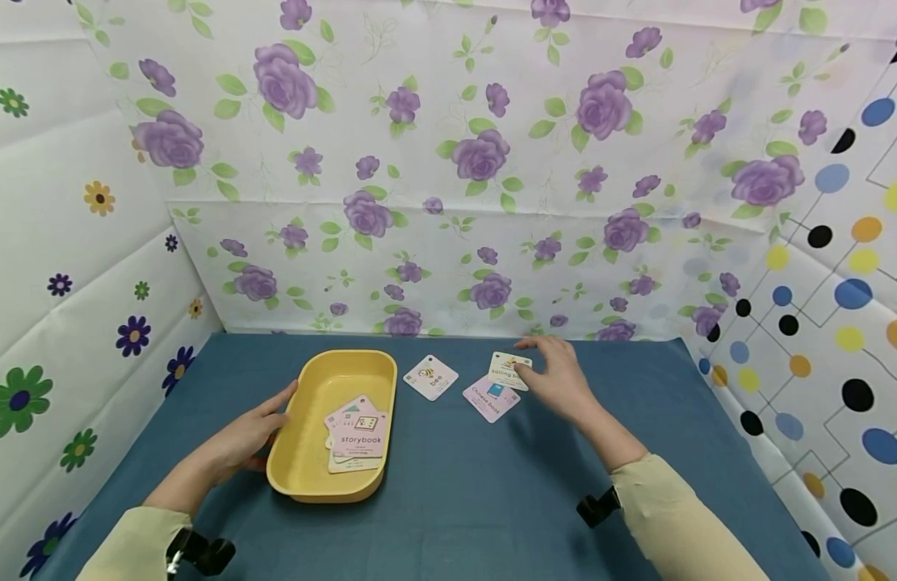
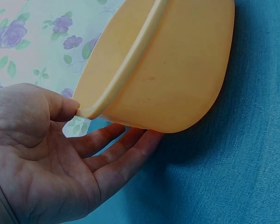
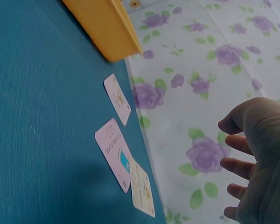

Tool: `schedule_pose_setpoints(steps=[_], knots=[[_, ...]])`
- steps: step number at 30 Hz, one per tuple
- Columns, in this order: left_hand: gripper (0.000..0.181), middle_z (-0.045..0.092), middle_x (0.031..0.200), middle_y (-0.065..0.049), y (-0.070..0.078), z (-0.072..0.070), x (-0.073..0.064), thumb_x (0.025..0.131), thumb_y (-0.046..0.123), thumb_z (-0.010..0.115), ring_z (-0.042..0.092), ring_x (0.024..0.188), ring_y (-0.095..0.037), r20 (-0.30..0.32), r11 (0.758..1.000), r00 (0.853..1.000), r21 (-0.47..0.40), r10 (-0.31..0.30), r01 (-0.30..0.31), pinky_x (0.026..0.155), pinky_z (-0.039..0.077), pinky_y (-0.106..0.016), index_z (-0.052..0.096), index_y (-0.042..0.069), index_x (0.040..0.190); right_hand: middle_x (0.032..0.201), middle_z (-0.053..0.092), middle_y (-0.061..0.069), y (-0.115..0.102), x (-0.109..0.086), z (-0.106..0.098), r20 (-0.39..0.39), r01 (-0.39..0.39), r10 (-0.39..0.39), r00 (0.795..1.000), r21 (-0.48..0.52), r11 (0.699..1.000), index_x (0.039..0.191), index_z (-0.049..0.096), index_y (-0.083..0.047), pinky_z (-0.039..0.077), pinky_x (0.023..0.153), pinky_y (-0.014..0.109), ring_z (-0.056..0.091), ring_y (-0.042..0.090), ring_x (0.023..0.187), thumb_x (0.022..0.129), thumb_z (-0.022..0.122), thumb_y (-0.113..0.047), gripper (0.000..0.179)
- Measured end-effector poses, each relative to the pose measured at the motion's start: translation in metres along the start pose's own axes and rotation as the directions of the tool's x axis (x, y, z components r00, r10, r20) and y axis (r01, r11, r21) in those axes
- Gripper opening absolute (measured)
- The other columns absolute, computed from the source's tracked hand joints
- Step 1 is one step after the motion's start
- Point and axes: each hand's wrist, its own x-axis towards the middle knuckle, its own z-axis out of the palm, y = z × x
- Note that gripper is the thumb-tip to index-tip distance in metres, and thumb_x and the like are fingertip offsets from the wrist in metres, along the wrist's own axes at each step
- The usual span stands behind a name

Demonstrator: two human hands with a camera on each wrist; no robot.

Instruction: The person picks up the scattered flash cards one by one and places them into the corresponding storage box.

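My left hand (image 1: pixel 245 436) holds the left side of a yellow plastic basin (image 1: pixel 295 452); in the left wrist view its thumb is at the rim and the other fingers lie against the outer wall. Inside the basin is a loose pile of cards, a pink "storybook" card (image 1: pixel 358 436) on top. My right hand (image 1: pixel 560 379) hovers by a cream "sailing" card (image 1: pixel 505 371), its last word partly covered. The right wrist view shows that hand's fingers apart, holding nothing. The cream card overlaps a pink "Chinese book" card (image 1: pixel 488 401). A white "bee" card (image 1: pixel 430 378) lies apart, nearer the basin.
A blue cloth (image 1: pixel 463 500) covers the table. Behind it hangs a purple-flowered sheet (image 1: pixel 448 242). Patterned sheets close off both sides, flowers on the left and coloured dots on the right.
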Motion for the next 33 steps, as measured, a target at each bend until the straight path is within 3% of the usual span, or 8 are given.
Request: schedule_pose_setpoints(steps=[16, 33], knots=[[0.064, 0.029, 0.157, -0.031, -0.001, 0.0, -0.001, 0.113, 0.029, 0.036, 0.065, 0.107, -0.03, -0.003, 1.0, 1.0, -0.007, 0.011, -0.011, 0.078, 0.057, -0.05, 0.0, 0.035, 0.165, 0.153, 0.047, 0.015, 0.026, 0.006, -0.001, 0.002, -0.074, 0.074, 0.997, -0.031, 0.997, 0.136, 0.063, -0.013, 0.028, 0.11, 0.066, 0.025, 0.042, 0.146, 0.1, 0.065, -0.026, 0.038], [0.064, 0.024, 0.159, -0.032, -0.002, 0.0, 0.001, 0.113, 0.029, 0.035, 0.064, 0.11, -0.032, 0.002, 1.0, 1.0, -0.001, 0.003, -0.003, 0.078, 0.057, -0.05, -0.001, 0.035, 0.165, 0.143, 0.055, 0.019, 0.052, 0.009, 0.006, 0.033, -0.137, 0.141, 0.99, -0.097, 0.986, 0.137, 0.061, -0.007, 0.03, 0.109, 0.063, 0.028, 0.045, 0.144, 0.099, 0.065, -0.029, 0.044]])
